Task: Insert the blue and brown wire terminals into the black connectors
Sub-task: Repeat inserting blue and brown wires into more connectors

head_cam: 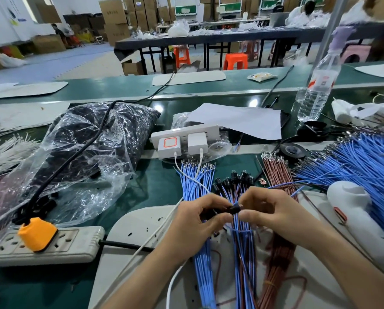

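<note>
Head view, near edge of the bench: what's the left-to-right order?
power strip → left hand → black connector, pinched between both hands → right hand → white handheld tool

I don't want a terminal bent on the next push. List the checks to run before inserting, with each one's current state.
1. Grip on the small black plastic connector: ok, the left hand and right hand both pinch it.
2. Terminal lined up with the connector's opening: cannot tell, the fingers hide it.
3. Loose bundle of blue wires with metal terminals close by: ok, it lies just beyond the left hand.
4. Bundle of brown wires close by: ok, it lies beyond the right hand.
5. Blue bundle unobstructed: not ok, a thin white charger cable runs across it.
</note>
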A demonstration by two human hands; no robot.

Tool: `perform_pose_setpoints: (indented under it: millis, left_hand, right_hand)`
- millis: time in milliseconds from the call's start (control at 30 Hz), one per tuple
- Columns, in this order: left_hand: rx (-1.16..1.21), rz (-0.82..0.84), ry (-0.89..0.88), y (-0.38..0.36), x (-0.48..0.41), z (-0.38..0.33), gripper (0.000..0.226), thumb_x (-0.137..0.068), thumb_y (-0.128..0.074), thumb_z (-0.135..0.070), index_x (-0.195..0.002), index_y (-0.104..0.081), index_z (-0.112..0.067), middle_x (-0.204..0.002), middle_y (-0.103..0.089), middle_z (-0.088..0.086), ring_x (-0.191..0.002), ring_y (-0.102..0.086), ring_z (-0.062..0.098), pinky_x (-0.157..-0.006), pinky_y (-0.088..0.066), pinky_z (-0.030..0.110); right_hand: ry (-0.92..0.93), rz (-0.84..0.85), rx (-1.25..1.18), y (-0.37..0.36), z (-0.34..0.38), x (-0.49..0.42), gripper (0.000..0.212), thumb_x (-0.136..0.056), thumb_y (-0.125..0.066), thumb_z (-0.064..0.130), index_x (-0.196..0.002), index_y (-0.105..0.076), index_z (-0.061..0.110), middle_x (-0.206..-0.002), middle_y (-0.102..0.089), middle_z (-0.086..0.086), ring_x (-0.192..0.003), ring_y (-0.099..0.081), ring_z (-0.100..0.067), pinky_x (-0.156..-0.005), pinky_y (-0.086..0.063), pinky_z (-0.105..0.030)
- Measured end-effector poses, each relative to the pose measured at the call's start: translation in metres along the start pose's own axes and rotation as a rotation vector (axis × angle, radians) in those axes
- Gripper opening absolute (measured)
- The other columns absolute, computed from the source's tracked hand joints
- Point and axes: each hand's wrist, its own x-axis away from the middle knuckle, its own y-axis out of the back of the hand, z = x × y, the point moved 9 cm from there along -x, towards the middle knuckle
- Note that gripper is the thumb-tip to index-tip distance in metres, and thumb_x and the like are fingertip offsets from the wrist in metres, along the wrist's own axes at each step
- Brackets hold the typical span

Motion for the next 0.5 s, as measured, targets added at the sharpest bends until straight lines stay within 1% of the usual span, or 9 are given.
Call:
perform_pose_setpoints:
  millis: [33, 100, 167, 200, 233, 300, 333, 433, 500]
  left_hand:
    - [0.023, -0.013, 0.008, 0.001, 0.000, 0.002, 0.019, -0.078, -0.072, -0.030, -0.092, -0.060, -0.025, -0.076, -0.070, -0.007, -0.058, -0.062, 0.009, -0.062, -0.053, 0.028]
    - [0.065, -0.045, 0.024, 0.003, 0.000, 0.005, 0.029, -0.078, -0.075, -0.023, -0.084, -0.048, -0.029, -0.081, -0.072, -0.002, -0.058, -0.062, 0.013, -0.062, -0.054, 0.031]
    - [0.123, -0.112, 0.014, 0.008, -0.001, 0.005, 0.030, -0.078, -0.074, -0.016, -0.081, -0.045, -0.024, -0.086, -0.074, 0.000, -0.060, -0.062, 0.012, -0.064, -0.053, 0.028]
    - [0.171, -0.151, 0.002, 0.013, -0.002, 0.004, 0.028, -0.077, -0.072, -0.016, -0.081, -0.044, -0.019, -0.088, -0.075, 0.001, -0.060, -0.061, 0.012, -0.064, -0.052, 0.025]
    - [0.232, -0.190, -0.007, 0.019, -0.002, 0.003, 0.027, -0.076, -0.069, -0.016, -0.081, -0.043, -0.013, -0.088, -0.075, 0.003, -0.058, -0.060, 0.013, -0.064, -0.051, 0.024]
    - [0.349, -0.269, -0.005, 0.033, -0.004, 0.000, 0.025, -0.074, -0.066, -0.014, -0.080, -0.043, -0.007, -0.084, -0.075, 0.006, -0.056, -0.059, 0.014, -0.063, -0.052, 0.024]
    - [0.406, -0.310, 0.009, 0.039, -0.005, 0.000, 0.023, -0.073, -0.066, -0.013, -0.080, -0.045, -0.006, -0.080, -0.074, 0.007, -0.057, -0.060, 0.014, -0.062, -0.053, 0.023]
    - [0.662, -0.417, 0.077, 0.052, -0.009, -0.001, 0.014, -0.071, -0.064, -0.010, -0.079, -0.053, -0.009, -0.071, -0.071, 0.007, -0.057, -0.063, 0.011, -0.060, -0.054, 0.018]
    - [0.823, -0.428, 0.100, 0.051, -0.015, -0.008, 0.009, -0.064, -0.069, -0.010, -0.069, -0.062, -0.013, -0.067, -0.070, 0.006, -0.057, -0.065, 0.009, -0.059, -0.055, 0.017]
  right_hand:
    - [0.007, -0.028, -0.009, -0.002, 0.001, -0.001, 0.015, -0.072, -0.074, 0.031, -0.082, -0.067, 0.023, -0.067, -0.064, 0.000, -0.059, -0.057, -0.009, -0.058, -0.046, -0.018]
    - [0.057, -0.107, -0.004, -0.003, 0.009, -0.001, 0.013, -0.072, -0.072, 0.030, -0.082, -0.069, 0.022, -0.071, -0.067, -0.005, -0.059, -0.059, -0.010, -0.058, -0.047, -0.020]
    - [0.124, -0.224, -0.049, 0.009, 0.019, 0.001, 0.010, -0.076, -0.067, 0.025, -0.083, -0.068, 0.018, -0.083, -0.071, -0.010, -0.058, -0.062, -0.015, -0.057, -0.050, -0.022]
    - [0.146, -0.303, -0.133, 0.021, 0.023, 0.002, 0.011, -0.079, -0.064, 0.021, -0.085, -0.065, 0.013, -0.089, -0.072, -0.011, -0.058, -0.064, -0.017, -0.056, -0.052, -0.023]
    - [0.154, -0.393, -0.277, 0.035, 0.024, 0.006, 0.010, -0.081, -0.061, 0.019, -0.085, -0.060, 0.010, -0.089, -0.073, -0.010, -0.056, -0.065, -0.018, -0.054, -0.053, -0.024]
    - [0.160, -0.578, -0.607, 0.070, 0.023, 0.014, 0.006, -0.085, -0.058, 0.015, -0.083, -0.052, 0.012, -0.077, -0.073, -0.007, -0.051, -0.065, -0.014, -0.051, -0.055, -0.022]
    - [0.165, -0.648, -0.699, 0.086, 0.026, 0.020, 0.008, -0.088, -0.055, 0.010, -0.081, -0.051, 0.013, -0.071, -0.073, -0.006, -0.049, -0.064, -0.012, -0.050, -0.054, -0.019]
    - [0.152, -0.696, -0.729, 0.114, 0.046, 0.020, 0.020, -0.095, -0.046, 0.000, -0.079, -0.049, 0.012, -0.062, -0.070, -0.005, -0.051, -0.065, -0.010, -0.052, -0.054, -0.017]
    - [0.186, -0.645, -0.722, 0.128, 0.084, 0.018, 0.020, -0.095, -0.047, 0.000, -0.079, -0.050, 0.012, -0.065, -0.071, -0.006, -0.056, -0.067, -0.011, -0.055, -0.054, -0.017]
